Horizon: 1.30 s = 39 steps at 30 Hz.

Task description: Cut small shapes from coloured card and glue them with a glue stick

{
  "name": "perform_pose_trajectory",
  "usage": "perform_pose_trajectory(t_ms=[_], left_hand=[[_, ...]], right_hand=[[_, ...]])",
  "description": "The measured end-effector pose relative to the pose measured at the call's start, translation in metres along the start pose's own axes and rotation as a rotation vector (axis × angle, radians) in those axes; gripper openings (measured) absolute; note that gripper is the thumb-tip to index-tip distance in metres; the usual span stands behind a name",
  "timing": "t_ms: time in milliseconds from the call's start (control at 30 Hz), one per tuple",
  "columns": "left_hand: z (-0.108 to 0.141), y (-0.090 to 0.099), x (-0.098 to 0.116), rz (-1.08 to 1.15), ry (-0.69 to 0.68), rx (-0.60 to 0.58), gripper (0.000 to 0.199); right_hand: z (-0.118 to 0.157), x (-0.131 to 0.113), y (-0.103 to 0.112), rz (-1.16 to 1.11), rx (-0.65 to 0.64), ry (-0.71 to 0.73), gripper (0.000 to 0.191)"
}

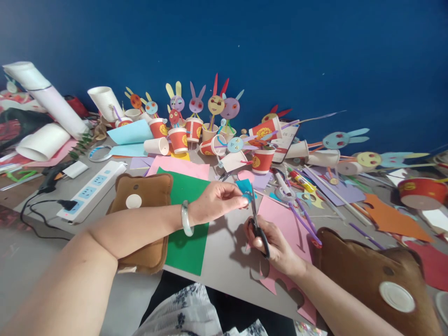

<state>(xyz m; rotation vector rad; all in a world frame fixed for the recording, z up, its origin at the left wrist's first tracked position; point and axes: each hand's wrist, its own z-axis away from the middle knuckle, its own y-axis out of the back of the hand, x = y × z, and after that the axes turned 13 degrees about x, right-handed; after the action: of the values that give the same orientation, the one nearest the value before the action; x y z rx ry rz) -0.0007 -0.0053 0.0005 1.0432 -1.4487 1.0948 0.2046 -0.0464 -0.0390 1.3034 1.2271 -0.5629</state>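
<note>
My left hand (224,200), with a pale bangle (187,218) on its wrist, pinches a small piece of blue paper (244,186) between thumb and fingers. In my right hand (271,240) are black-handled scissors (260,233), their blades pointing up beside the blue paper. Whether the blades touch the paper I cannot tell. Beneath my left wrist lies a green sheet (189,247), partly covered by a brown cushion (142,238). A pink sheet (276,219) with curved cut-outs lies below my right hand.
Red paper cups (178,141) with paper rabbit heads stand along the blue wall. A power strip (93,191) is at left. Another brown cushion (360,266) lies at right, near orange paper (395,219). A propped phone (286,142) stands behind the scattered straws and paper.
</note>
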Motion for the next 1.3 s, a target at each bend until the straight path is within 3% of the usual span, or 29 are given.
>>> perform_pose_trajectory(t_ms=[533,1300], left_hand=[[0.0005,-0.0009,-0.001,-0.071,0.01,0.039,0.018],[0.0019,0.0007,0.0025,-0.091,-0.012,-0.021,0.022]], right_hand=[[-0.0012,-0.0019,-0.001,-0.01,-0.007,0.02,0.058],[0.0004,-0.0027,-0.0007,-0.016,-0.011,-0.013,0.058]])
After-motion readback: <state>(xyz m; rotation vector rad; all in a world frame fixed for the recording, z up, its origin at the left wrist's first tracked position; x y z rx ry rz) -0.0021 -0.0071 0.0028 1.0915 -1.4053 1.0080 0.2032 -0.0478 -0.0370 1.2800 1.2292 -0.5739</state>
